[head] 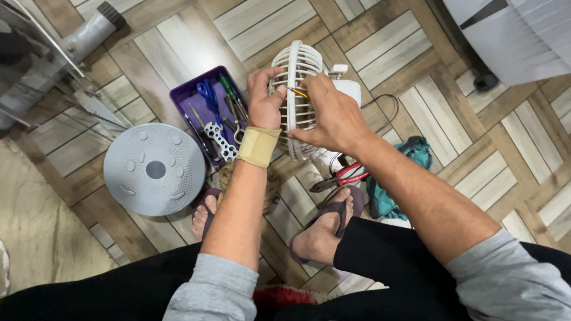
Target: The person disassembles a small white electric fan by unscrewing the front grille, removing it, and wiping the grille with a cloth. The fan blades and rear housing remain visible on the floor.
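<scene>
A small white fan with a slatted grille stands upright on the wooden floor in front of me. My left hand, with a tan wrap around the wrist, grips the grille's left edge. My right hand rests on the grille's right side and pinches a thin yellow-tipped tool against the slats. The fan's white base shows behind my right hand. Red-handled pliers lie on the floor below the fan, by my right foot.
A purple tray with scissors, screwdrivers and a flat wrench sits left of the fan. A grey round disc lies further left. A teal cloth is on the right, a white appliance at the top right, a grey stand at the top left.
</scene>
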